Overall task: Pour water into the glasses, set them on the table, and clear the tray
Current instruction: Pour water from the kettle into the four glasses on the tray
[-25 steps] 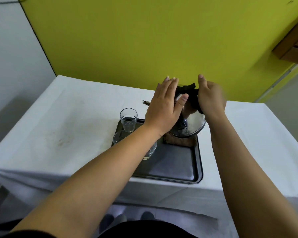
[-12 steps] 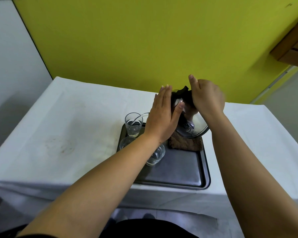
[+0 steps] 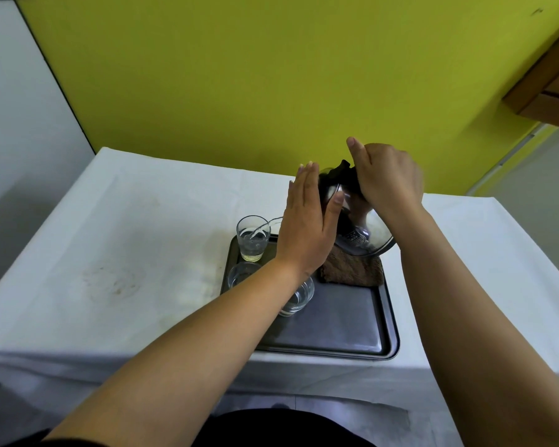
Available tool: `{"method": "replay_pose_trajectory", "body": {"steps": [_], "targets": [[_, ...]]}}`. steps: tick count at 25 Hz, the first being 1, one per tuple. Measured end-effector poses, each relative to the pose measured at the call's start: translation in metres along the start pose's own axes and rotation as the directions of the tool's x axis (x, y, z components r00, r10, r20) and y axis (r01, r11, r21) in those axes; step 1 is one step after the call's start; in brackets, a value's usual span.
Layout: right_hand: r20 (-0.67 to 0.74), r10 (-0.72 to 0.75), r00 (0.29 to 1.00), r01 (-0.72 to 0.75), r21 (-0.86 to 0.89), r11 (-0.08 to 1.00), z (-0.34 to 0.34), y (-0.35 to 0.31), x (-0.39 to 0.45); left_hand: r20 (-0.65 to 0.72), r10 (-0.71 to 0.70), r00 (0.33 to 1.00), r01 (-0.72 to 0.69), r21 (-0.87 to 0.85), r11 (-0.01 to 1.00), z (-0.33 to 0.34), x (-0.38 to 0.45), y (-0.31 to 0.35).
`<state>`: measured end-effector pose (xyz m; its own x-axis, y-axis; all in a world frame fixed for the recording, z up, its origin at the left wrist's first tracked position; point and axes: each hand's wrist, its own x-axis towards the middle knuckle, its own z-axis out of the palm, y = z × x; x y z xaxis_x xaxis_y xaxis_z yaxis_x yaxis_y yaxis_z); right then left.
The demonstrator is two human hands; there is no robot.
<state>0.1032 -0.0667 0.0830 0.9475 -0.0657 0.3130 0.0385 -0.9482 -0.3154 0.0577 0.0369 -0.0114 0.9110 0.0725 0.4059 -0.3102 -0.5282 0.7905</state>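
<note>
Pouring | right hand (image 3: 389, 182) grip clenched on kettle (image 3: 357, 221) handle, left hand (image 3: 307, 233) spread flat against it | spout tipped frame-left over far glass (image 3: 253, 238) | 2 glasses nearer

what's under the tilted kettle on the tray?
A brown woven mat lies on the dark metal tray below the tilted steel kettle. The mat's rear edge is covered by the kettle.

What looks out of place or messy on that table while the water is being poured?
No spill shows: the stream lands inside the clear far glass on the dark metal tray. The one oddity is the white tablecloth, with a faint brownish ring stain left of the tray. The tilted steel kettle is mid-pour.
</note>
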Motion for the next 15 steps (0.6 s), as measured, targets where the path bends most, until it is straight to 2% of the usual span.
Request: {"method": "replay_pose_trajectory", "body": {"steps": [15], "targets": [[0.017, 0.003, 1.0, -0.003, -0.027, 1.0, -0.0035, -0.0043, -0.0023, 0.022, 0.009, 1.0, -0.01, 0.006, 1.0, -0.0029, -0.001, -0.0021]]}}
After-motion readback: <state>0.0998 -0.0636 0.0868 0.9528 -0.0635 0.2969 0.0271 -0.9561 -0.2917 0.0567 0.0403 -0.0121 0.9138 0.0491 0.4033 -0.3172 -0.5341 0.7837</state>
